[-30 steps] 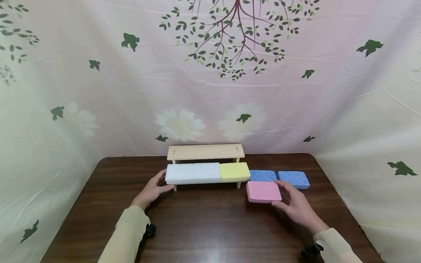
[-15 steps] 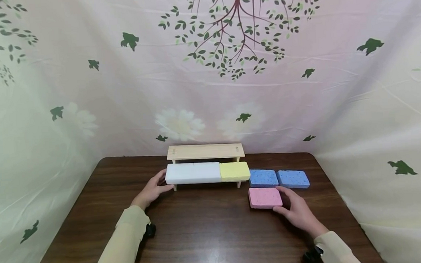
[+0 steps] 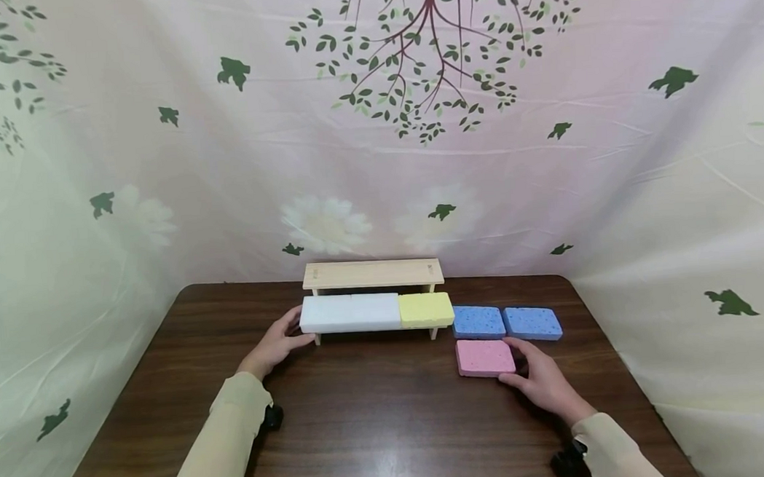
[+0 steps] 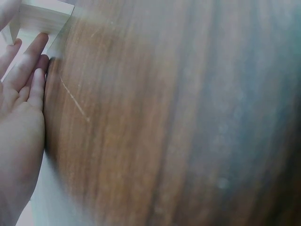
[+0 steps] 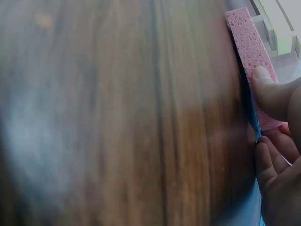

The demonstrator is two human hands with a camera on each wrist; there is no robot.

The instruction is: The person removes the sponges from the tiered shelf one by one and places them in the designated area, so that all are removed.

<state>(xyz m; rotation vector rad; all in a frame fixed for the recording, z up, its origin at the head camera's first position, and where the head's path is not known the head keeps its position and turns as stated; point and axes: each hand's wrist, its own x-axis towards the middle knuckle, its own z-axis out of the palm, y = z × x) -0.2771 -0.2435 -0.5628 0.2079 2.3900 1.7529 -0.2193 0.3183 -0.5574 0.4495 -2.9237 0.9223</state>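
A two-level wooden rack (image 3: 373,274) carries a row of two white blocks (image 3: 350,313) and a yellow block (image 3: 426,310) along its front level. My left hand (image 3: 275,347) grips the rack's left end, thumb in front; in the left wrist view my left hand (image 4: 21,127) has its fingers against the pale wood (image 4: 44,14). Thumb and fingers of my right hand (image 3: 543,378) pinch the right end of a pink sponge (image 3: 485,358), just in front of two blue sponges. The right wrist view shows the pink sponge (image 5: 249,42) under the thumb of my right hand (image 5: 284,155).
The blue sponges, left (image 3: 477,322) and right (image 3: 533,324), lie side by side to the right of the rack. Patterned cloth (image 3: 378,180) hangs behind and beside the brown table (image 3: 367,422).
The pink sponge in my right hand has come toward the front of the table and slightly right, uncovering the left blue sponge. My left hand has stayed in place.
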